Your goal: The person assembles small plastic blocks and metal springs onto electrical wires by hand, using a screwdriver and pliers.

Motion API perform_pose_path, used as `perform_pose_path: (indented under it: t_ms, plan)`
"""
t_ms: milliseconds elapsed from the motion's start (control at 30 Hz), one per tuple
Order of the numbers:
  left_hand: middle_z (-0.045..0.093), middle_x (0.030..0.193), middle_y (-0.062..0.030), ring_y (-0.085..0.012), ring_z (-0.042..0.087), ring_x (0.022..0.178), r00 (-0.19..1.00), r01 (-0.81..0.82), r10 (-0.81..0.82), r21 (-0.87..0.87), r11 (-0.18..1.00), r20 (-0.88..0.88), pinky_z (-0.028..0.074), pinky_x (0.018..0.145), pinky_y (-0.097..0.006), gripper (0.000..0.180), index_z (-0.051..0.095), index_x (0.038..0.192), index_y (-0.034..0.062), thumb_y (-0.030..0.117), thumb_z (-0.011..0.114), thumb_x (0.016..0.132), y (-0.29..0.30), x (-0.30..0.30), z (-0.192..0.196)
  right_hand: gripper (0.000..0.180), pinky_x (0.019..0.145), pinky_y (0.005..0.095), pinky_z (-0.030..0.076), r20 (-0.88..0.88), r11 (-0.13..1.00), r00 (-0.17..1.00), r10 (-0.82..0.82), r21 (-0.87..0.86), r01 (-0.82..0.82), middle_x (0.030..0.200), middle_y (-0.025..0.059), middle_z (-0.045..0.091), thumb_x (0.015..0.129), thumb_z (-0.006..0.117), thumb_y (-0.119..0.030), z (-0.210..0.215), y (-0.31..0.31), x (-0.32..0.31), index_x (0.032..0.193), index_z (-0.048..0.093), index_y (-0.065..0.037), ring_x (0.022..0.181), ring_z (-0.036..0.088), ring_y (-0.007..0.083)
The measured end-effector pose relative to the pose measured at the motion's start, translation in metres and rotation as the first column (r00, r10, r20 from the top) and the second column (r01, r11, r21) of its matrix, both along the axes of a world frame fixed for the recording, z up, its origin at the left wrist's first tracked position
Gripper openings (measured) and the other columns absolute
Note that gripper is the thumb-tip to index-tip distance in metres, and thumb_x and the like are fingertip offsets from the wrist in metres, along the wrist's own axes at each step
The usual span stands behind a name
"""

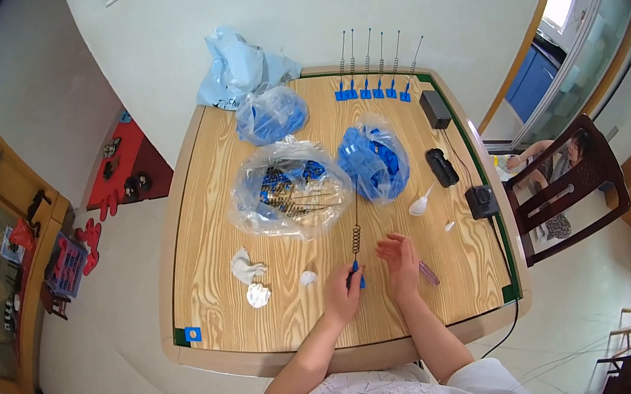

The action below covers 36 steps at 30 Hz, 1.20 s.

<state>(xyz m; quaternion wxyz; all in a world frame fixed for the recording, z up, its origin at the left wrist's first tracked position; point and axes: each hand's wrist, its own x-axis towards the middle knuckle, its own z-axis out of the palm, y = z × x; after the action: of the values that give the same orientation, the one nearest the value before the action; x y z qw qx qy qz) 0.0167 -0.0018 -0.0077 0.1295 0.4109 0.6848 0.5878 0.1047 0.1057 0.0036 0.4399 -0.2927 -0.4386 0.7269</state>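
Blue plastic forms the base of the coiled rod (356, 241). Left hand (341, 294): thumb and fingers grip that base, with the exact fingertip contact partly hidden; the coil and straight upper section project away from the worker. Right hand (399, 266): fingers close together and slightly bent, apart from the base, nothing visible in their grasp. Just beside this hand, on its outer side, lies a pinkish stick (429, 273).

From where I stand in the room, all positions are referenced to the wide clear bag (242, 203) on the wooden table (200, 181), which contains dark coils and blue parts. Left and right are the worker's.

Near side, right: the gripped coiled rod. Near side, left: a crumpled white cloth (244, 266) and a white wad (258, 294), with a smaller white lump (308, 278) right of both. Directly right: a second bag (401, 177) of blue parts. Farther right: a white nozzle bottle (419, 203), a dark case (441, 167) and two black boxes (436, 109). Far side: a third bag (272, 114), backed by a pale blue bag (233, 67). Far side, right: six spare rods (365, 94) stand in a row on blue bases. Well apart to the right: a dark chair (568, 187).
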Motion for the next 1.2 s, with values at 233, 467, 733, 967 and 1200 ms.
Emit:
perform_pose_path:
  t_ms: [233, 467, 733, 967, 1200]
  plan:
    - [0.057, 0.072, -0.0141, -0.0296, 0.056, 0.068, 0.998, -0.032, 0.033, -0.018, 0.999, 0.057, 0.043, 0.060, -0.035, 0.009, 0.061, 0.085, 0.0022, 0.009, 0.056, 0.085, 0.002, 0.001, 0.004, 0.029, 0.080, 0.0319, 0.047, -0.026, 0.996, 0.999, 0.043, -0.077, -0.045, 0.094, 0.0131, 0.061, 0.096, 0.040, -0.024, -0.004, 0.001, -0.002, 0.106, 0.052, 0.000, 0.084, 0.060, 0.0199]
    - [0.058, 0.074, -0.0129, -0.0267, 0.057, 0.068, 0.988, -0.027, 0.031, -0.029, 0.999, 0.150, 0.043, 0.061, -0.033, 0.006, 0.061, 0.085, 0.0012, 0.006, 0.058, 0.084, 0.003, -0.001, 0.002, 0.030, 0.086, 0.0361, 0.046, -0.208, 0.892, 0.977, 0.054, -0.430, -0.141, 0.106, 0.0171, 0.059, 0.095, 0.040, -0.017, 0.008, 0.005, -0.002, 0.116, 0.048, 0.002, 0.096, 0.058, 0.0263]
    - [0.058, 0.075, -0.0124, -0.0265, 0.057, 0.069, 0.994, -0.015, 0.021, -0.059, 0.998, 0.103, 0.044, 0.061, -0.033, 0.004, 0.060, 0.084, 0.0013, 0.004, 0.058, 0.083, 0.006, -0.003, 0.008, 0.036, 0.096, 0.0369, 0.042, -0.211, 0.868, 0.975, 0.065, -0.471, -0.159, 0.122, 0.0208, 0.050, 0.092, 0.042, -0.007, 0.012, 0.012, -0.002, 0.126, 0.039, 0.006, 0.115, 0.050, 0.0290]
    - [0.058, 0.075, -0.0126, -0.0273, 0.057, 0.069, 0.994, -0.033, 0.040, -0.072, 0.997, 0.098, 0.044, 0.061, -0.034, 0.003, 0.060, 0.083, 0.0013, 0.004, 0.058, 0.082, 0.006, -0.003, 0.007, 0.044, 0.099, 0.0349, 0.040, -0.233, 0.888, 0.967, 0.103, -0.416, -0.195, 0.130, 0.0209, 0.044, 0.087, 0.045, 0.004, 0.010, 0.013, -0.002, 0.130, 0.036, 0.005, 0.120, 0.046, 0.0282]
    - [0.058, 0.074, -0.0126, -0.0283, 0.056, 0.069, 0.998, -0.031, 0.035, -0.067, 0.997, 0.060, 0.043, 0.061, -0.034, 0.003, 0.060, 0.082, 0.0009, 0.004, 0.059, 0.082, 0.006, -0.003, 0.008, 0.045, 0.100, 0.0354, 0.039, -0.220, 0.892, 0.967, 0.131, -0.399, -0.212, 0.130, 0.0205, 0.044, 0.086, 0.046, 0.004, 0.007, 0.013, -0.002, 0.130, 0.036, 0.005, 0.121, 0.045, 0.0279]
